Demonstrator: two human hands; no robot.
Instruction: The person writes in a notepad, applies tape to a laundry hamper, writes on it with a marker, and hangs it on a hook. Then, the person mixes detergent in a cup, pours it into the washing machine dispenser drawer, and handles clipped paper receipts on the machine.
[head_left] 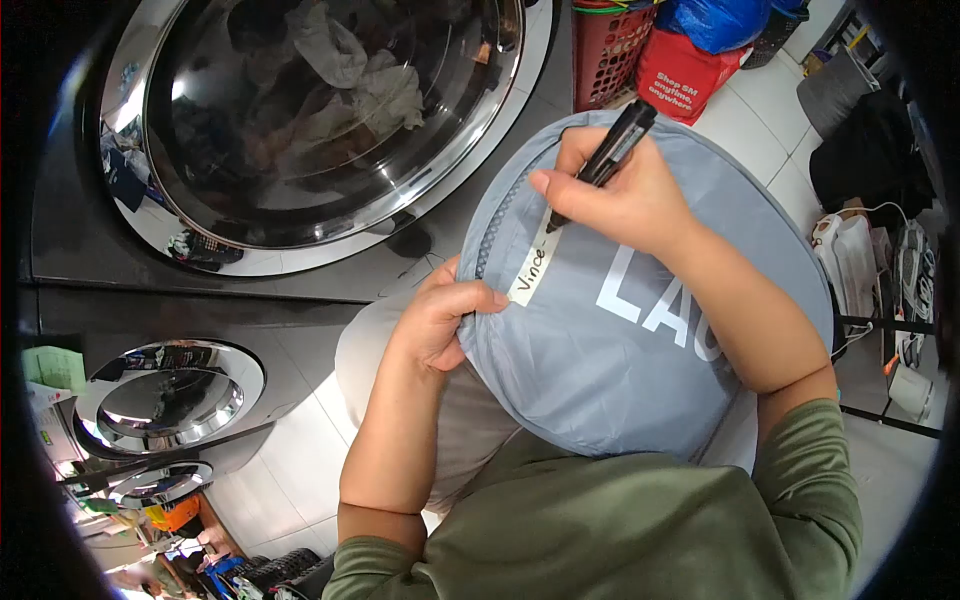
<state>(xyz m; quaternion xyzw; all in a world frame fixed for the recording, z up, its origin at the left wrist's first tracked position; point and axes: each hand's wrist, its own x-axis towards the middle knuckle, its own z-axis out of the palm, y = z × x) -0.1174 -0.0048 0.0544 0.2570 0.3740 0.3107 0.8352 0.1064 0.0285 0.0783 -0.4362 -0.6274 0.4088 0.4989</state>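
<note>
A round grey fabric laundry bag (600, 390) rests across the lap, with large white letters partly covered by my right forearm. Near its zipped edge a strip of pale tape (524, 285) is stuck on, bearing the handwritten word "Vince-". My right hand (625, 195) is closed around a black marker (622, 140), its tip down at the tape just past the writing. My left hand (445, 315) grips the bag's rim, the thumb pressing on top beside the tape's lower end and the fingers underneath.
A front-loading machine (330, 255) with clothes behind its round glass door stands at the upper left, with more machines below. A red basket (608, 50) and a red shopping bag (690, 75) sit at the top. A power strip with cables (850, 265) lies at the right.
</note>
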